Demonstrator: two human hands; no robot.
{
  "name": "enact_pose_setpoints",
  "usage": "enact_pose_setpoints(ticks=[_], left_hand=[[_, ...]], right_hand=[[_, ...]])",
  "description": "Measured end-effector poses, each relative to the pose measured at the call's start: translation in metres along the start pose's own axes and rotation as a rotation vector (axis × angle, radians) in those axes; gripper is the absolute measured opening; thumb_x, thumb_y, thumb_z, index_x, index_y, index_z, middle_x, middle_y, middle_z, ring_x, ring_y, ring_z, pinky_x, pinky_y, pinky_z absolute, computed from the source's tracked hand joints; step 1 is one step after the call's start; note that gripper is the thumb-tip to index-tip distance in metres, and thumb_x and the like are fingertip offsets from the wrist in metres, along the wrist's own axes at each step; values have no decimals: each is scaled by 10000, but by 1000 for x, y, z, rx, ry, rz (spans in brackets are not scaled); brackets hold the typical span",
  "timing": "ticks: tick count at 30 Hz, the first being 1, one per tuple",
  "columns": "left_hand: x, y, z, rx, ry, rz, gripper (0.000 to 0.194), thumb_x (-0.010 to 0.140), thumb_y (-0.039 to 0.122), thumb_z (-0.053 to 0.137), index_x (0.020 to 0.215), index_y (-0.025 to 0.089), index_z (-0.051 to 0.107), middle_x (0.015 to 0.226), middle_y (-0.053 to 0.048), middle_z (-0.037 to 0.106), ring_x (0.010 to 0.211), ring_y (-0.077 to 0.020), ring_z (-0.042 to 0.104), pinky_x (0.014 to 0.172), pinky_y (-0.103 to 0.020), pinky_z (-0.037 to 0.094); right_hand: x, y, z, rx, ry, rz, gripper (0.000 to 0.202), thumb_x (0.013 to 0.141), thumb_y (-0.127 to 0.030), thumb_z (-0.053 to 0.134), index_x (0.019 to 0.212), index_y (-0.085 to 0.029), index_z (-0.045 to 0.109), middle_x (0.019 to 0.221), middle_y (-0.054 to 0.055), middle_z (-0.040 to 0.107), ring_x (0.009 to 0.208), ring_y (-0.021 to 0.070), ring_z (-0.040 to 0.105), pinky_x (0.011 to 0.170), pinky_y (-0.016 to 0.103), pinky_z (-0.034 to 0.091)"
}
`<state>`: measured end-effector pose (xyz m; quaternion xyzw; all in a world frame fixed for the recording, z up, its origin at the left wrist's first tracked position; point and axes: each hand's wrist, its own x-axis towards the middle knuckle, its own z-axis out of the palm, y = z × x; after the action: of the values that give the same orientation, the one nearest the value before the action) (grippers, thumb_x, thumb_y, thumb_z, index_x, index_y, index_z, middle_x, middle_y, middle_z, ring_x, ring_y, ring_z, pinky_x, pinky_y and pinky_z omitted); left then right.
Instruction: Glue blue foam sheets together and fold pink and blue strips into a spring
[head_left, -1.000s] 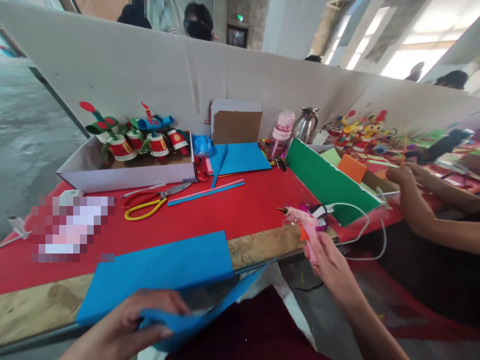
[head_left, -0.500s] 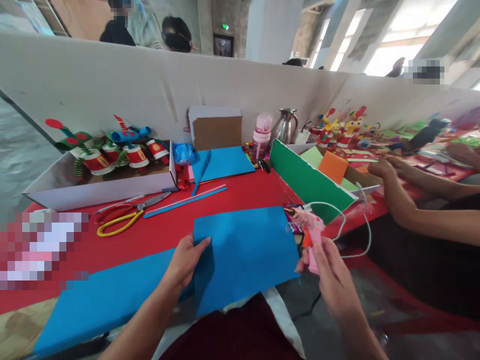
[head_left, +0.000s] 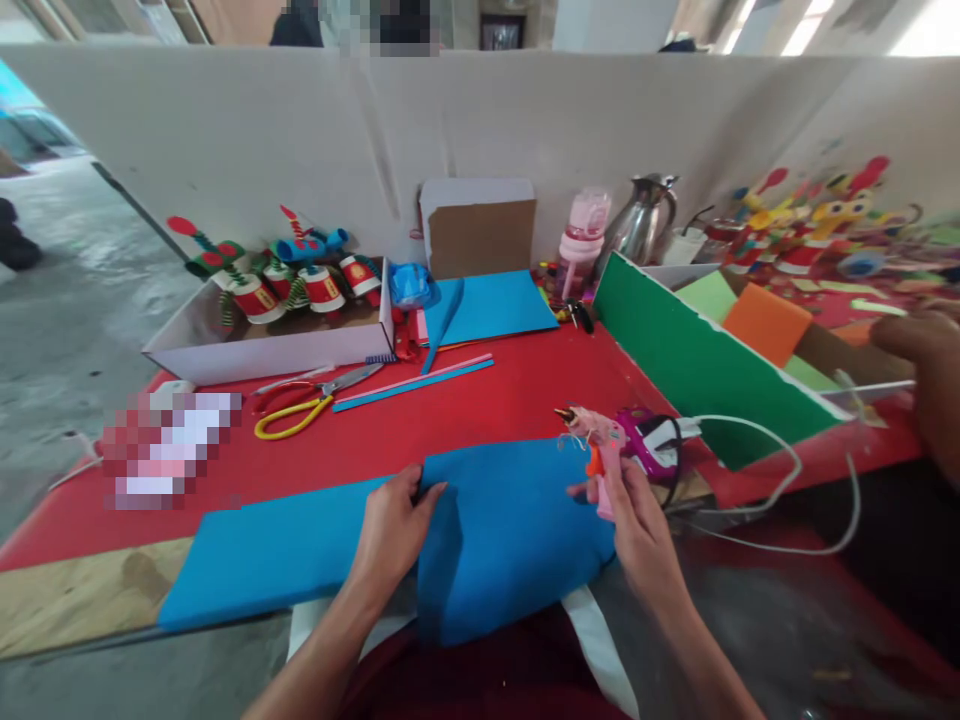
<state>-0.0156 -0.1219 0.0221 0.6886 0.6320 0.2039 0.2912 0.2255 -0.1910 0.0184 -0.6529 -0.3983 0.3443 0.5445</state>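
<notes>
A blue sheet of card (head_left: 517, 540) lies at the table's front edge, partly over my lap. My left hand (head_left: 397, 525) pinches its left edge, thumb on top. In my right hand (head_left: 637, 515) is a pink hot glue gun (head_left: 592, 430), its nozzle pointing left above the sheet's upper right corner. Some fingers of that hand are hidden behind the handle. Left of my left hand, a second blue piece (head_left: 285, 550) rests on the table. A purple object (head_left: 649, 445) is just behind the glue gun.
Scissors with yellow and red handles (head_left: 300, 405) and thin paper strips (head_left: 412, 385) lie mid-table. Behind are a box of paper-cup figures (head_left: 270, 350), a pink bottle (head_left: 581, 240) and a metal jug (head_left: 641, 220). A green-sided box (head_left: 705, 375) and another person's hand (head_left: 930, 350) are at right.
The view has turned, shifting the table's things rightward. The blue sheet sits lower toward the table edge, and the glue gun has come over its right corner. Both hands keep their holds.
</notes>
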Motion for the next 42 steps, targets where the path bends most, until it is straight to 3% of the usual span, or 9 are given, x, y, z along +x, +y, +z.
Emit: enact_pose_setpoints(ticks=[4,10,15,21,26,31,35,42], left_hand=[[7,-1,0,-11,9,-15,279,786,371,492,597,229,344,480,49,409,474,-136,451,491,-240,238],[10,-2,0,-145,-106,-109,225,827,393,454,688,229,386,443,70,444,361,-136,479,440,-235,287],[8,-10,-2,-216,-94,-143,248,809,451,468,706,230,419,391,79,456,325,-153,488,410,-242,322],[10,-9,-9,-121,-121,-143,256,803,459,464,685,237,415,346,69,470,337,-173,518,431,-250,348],[12,-1,-9,-63,-126,-90,243,799,431,467,663,241,398,336,63,474,354,-182,535,448,-251,338],[13,3,-8,-104,-157,-62,245,786,420,484,642,243,393,358,69,471,339,-167,514,435,-245,319],[13,1,-8,-138,-168,-25,241,787,410,484,642,245,387,337,82,428,318,-157,484,428,-241,308],[16,-6,-12,-143,-211,-50,215,790,405,499,686,236,416,376,79,457,310,-153,482,415,-245,298]], right_hand=[[6,3,3,36,-8,-24,329,887,-558,460,872,-231,490,712,-16,552,764,192,661,698,301,477],[13,8,8,74,-6,-27,313,899,-541,447,874,-232,488,720,-16,530,758,188,645,720,315,469],[11,3,5,113,105,-47,283,905,-515,447,875,-239,499,729,-10,534,763,187,632,757,338,474],[1,-11,-7,241,256,-95,231,911,-455,456,832,-242,500,686,-21,522,715,176,627,807,386,497],[-8,-16,-8,222,219,-18,229,905,-464,465,911,-241,517,706,-9,542,707,179,621,778,383,508],[-10,-16,2,91,46,-36,255,912,-484,440,979,-247,506,703,-13,536,712,185,624,701,343,498],[1,-11,9,0,-69,-78,270,913,-505,428,897,-240,478,682,-22,534,725,176,638,700,315,483],[3,7,6,-109,-30,-27,348,877,-574,444,882,-229,493,670,-3,582,712,190,643,639,300,467]])
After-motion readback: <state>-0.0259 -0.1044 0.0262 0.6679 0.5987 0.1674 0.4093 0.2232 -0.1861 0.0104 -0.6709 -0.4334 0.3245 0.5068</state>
